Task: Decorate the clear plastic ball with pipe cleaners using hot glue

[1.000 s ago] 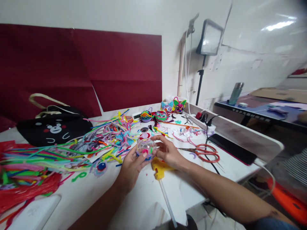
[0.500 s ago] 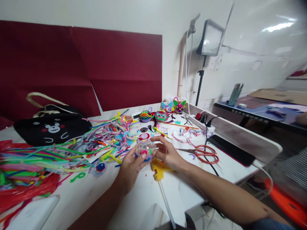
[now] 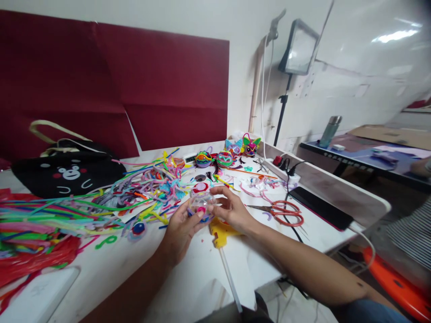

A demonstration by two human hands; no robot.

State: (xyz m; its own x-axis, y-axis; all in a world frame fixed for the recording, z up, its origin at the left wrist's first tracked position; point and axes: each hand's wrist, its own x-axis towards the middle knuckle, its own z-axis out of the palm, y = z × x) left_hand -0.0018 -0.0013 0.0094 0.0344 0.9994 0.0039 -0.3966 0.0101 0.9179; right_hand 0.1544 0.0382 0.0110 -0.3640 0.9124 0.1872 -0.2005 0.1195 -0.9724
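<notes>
My left hand [image 3: 178, 229] curls inward, thumb [image 3: 195, 220] on top, as my right hand [image 3: 235, 213] faces it, fingers [image 3: 222, 193] bent.

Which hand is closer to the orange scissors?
Right. The right hand is just left of the orange scissors, apart from them; the left hand is farther left, holding the clear round piece.

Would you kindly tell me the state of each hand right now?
Left hand: closed on the clear round piece, thumb across its near side.
Right hand: partly curled, fingertips at the same piece; whether it grips cannot be told.
</notes>
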